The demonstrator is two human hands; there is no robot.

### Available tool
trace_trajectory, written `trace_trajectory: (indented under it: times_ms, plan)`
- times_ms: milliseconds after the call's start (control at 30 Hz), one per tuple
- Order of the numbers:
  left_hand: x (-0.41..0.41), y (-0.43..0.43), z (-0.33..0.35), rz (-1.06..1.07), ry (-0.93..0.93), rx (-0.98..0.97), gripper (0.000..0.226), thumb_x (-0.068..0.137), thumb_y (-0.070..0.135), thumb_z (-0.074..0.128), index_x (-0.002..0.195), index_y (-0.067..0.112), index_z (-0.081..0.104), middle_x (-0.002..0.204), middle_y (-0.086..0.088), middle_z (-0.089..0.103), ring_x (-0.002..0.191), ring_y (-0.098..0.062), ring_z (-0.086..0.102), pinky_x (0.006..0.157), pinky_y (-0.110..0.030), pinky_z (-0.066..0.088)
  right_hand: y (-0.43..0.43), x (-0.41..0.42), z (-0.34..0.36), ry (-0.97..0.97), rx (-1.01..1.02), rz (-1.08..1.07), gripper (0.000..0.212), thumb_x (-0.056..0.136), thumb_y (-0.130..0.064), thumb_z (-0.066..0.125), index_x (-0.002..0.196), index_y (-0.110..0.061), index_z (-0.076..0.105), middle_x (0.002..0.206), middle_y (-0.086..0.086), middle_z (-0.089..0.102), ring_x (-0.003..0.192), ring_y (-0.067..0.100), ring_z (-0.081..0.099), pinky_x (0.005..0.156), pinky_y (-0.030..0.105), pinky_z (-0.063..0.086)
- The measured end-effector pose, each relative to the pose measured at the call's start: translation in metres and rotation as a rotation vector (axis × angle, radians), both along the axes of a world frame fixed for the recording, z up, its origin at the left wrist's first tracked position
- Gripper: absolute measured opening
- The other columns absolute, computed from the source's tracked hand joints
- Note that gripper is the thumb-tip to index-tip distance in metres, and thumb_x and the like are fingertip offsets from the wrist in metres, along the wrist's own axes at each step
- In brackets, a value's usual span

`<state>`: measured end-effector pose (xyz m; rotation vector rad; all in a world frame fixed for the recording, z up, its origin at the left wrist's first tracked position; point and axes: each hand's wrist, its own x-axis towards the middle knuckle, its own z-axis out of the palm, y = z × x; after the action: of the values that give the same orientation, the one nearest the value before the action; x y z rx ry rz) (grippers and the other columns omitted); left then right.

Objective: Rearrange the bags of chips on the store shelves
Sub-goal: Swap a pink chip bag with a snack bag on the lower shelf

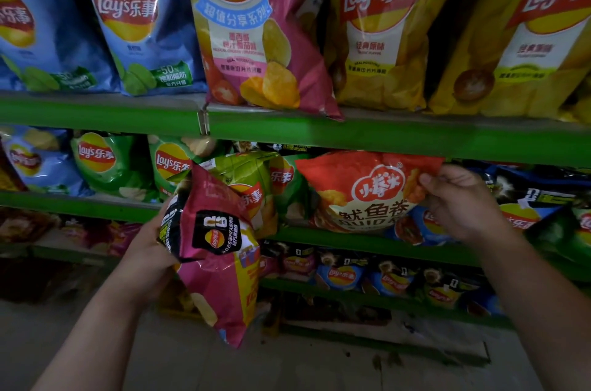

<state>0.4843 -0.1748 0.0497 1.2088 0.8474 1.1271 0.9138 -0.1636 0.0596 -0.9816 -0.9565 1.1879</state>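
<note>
Gripping the pink bag (217, 256) in my left hand (150, 250), I've got it clear of the shelves, hanging tilted by its upper edge, and it could slide out if my fingers loosen. Over to the right, my right hand (460, 202) pinches the red bag's (361, 189) top corner on the middle shelf (367, 238); tugging there risks tearing the seal or dragging the green bags (256, 179) beside it down.

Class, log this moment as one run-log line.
left hand: holds pink bag | right hand: grips red bag | place: green shelf
</note>
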Motion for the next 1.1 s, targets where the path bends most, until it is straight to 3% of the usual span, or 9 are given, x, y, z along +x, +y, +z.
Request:
trace_trajectory:
  times_ms: [433,533,667,833,900,933,1000,1067,1100]
  plan:
    - [-0.002,0.003,-0.014,-0.008,-0.038,-0.024,0.065,0.058,-0.017,0.055,0.117,0.008,0.065,0.098,-0.008,0.077,0.087,-0.022,0.074,0.071,-0.033,0.06,-0.016,0.021,-0.007,0.05,-0.036,0.083,0.061,0.096,0.012,0.026,0.083,-0.014,0.079,0.082,0.001,0.078,0.075,0.014,0.074,0.065,0.028,0.06]
    - [0.002,0.004,-0.014,-0.027,-0.025,0.013,0.065,0.056,-0.011,0.069,0.11,0.026,0.075,0.1,-0.004,0.077,0.089,-0.019,0.074,0.072,-0.031,0.06,-0.023,0.022,-0.002,0.011,-0.052,0.009,0.056,0.094,0.002,0.034,0.069,-0.021,0.079,0.066,-0.003,0.075,0.056,0.009,0.07,0.052,0.022,0.057]
    - [0.006,0.004,-0.01,-0.076,-0.031,0.021,0.061,0.057,0.01,0.075,0.114,0.031,0.073,0.107,-0.002,0.076,0.097,-0.02,0.073,0.076,-0.031,0.06,-0.026,0.011,-0.001,-0.042,-0.077,-0.022,0.057,0.094,0.004,0.04,0.067,-0.028,0.079,0.063,-0.003,0.074,0.053,0.011,0.07,0.047,0.024,0.056]
    - [0.026,0.004,-0.01,-0.174,-0.005,0.021,0.069,0.062,-0.008,0.068,0.117,0.033,0.072,0.109,0.003,0.075,0.1,-0.015,0.072,0.078,-0.028,0.059,-0.025,0.016,-0.002,0.066,-0.115,0.065,0.063,0.097,0.008,0.031,0.07,-0.021,0.08,0.065,0.001,0.075,0.054,0.013,0.071,0.052,0.025,0.058]
    - [0.038,0.006,-0.011,-0.214,0.011,-0.005,0.074,0.062,-0.015,0.063,0.123,0.027,0.069,0.11,0.0,0.075,0.101,-0.018,0.072,0.078,-0.029,0.058,-0.032,0.02,0.0,0.082,-0.065,0.169,0.037,0.092,-0.005,0.052,0.071,-0.018,0.079,0.066,0.003,0.075,0.054,0.013,0.07,0.052,0.024,0.058]
    - [0.047,0.007,-0.01,-0.229,0.013,-0.016,0.073,0.063,-0.013,0.066,0.128,0.019,0.064,0.111,-0.003,0.075,0.102,-0.02,0.072,0.078,-0.029,0.058,-0.036,0.016,0.007,0.081,-0.056,0.214,0.01,0.078,-0.02,0.073,0.071,-0.018,0.079,0.066,0.003,0.075,0.053,0.013,0.07,0.052,0.024,0.058]
    - [0.068,0.009,-0.006,-0.234,0.028,-0.033,0.087,0.052,0.009,0.091,0.13,0.011,0.055,0.107,-0.002,0.076,0.098,-0.018,0.072,0.075,-0.027,0.058,-0.05,0.023,0.011,0.045,-0.101,0.241,0.032,0.046,-0.037,0.093,0.069,-0.019,0.08,0.065,0.004,0.075,0.053,0.014,0.07,0.052,0.023,0.058]
    - [0.094,0.012,-0.002,-0.201,0.035,-0.068,0.105,0.03,0.04,0.1,0.121,0.015,0.055,0.097,0.007,0.078,0.091,-0.01,0.073,0.071,-0.021,0.057,-0.059,0.034,0.007,0.057,-0.096,0.18,0.012,0.071,-0.029,0.081,0.068,-0.018,0.08,0.065,0.005,0.074,0.051,0.015,0.069,0.051,0.024,0.058]
    - [0.107,0.014,0.0,-0.216,0.015,-0.077,0.109,0.027,0.045,0.1,0.122,0.014,0.055,0.098,0.007,0.078,0.092,-0.01,0.073,0.072,-0.022,0.057,-0.063,0.043,0.001,0.105,-0.081,0.144,0.03,0.091,-0.012,0.06,0.068,-0.016,0.079,0.064,0.007,0.074,0.05,0.016,0.069,0.05,0.025,0.058]
